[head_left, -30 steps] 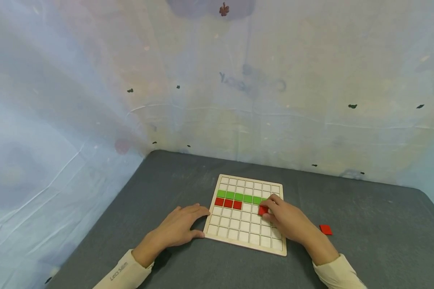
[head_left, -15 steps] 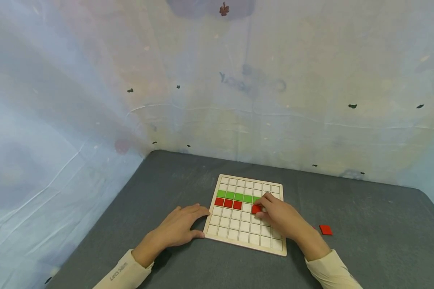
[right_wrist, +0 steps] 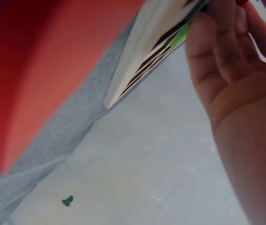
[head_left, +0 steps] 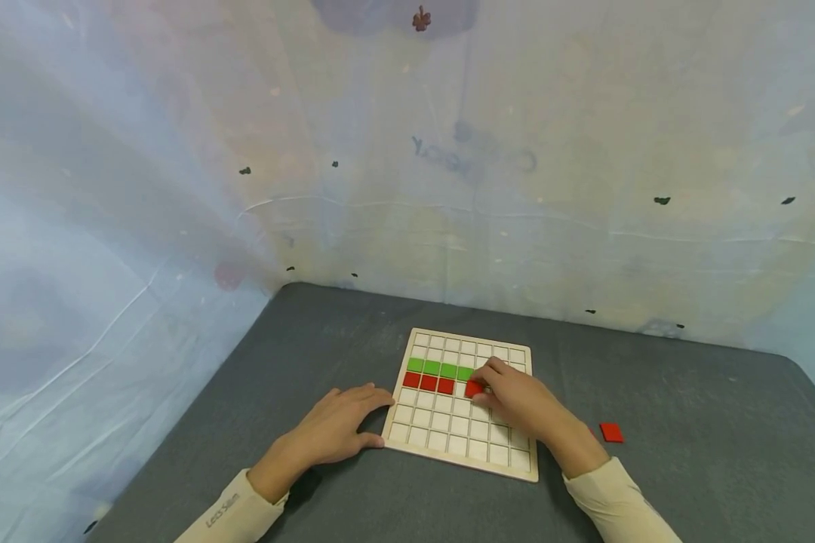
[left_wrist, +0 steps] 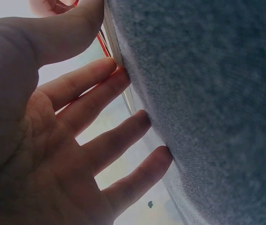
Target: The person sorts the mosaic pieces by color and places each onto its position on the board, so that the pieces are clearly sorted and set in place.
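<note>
A light wooden board [head_left: 462, 460] with a grid of square cells lies on the grey table. Green tiles [head_left: 448, 370] fill part of one row, and three red tiles [head_left: 429, 382] sit in the row below it. My right hand [head_left: 516, 396] pinches another red tile [head_left: 473, 389] over the board, a little right of those three. It covers the right part of the green row. Against the board's left edge rests my left hand [head_left: 336, 422], its thumb and fingers spread; in the left wrist view the fingers [left_wrist: 118, 140] are nearly straight and hold nothing.
A loose red tile [head_left: 611, 432] lies on the table [head_left: 706, 452] right of the board. In the right wrist view a large blurred red surface [right_wrist: 43, 75] stands close to the camera. A patterned sheet [head_left: 448, 188] hangs behind the table.
My right hand has moved left across the board with the pinched red tile, closer to the three red ones. The left hand and the board have stayed where they were.
</note>
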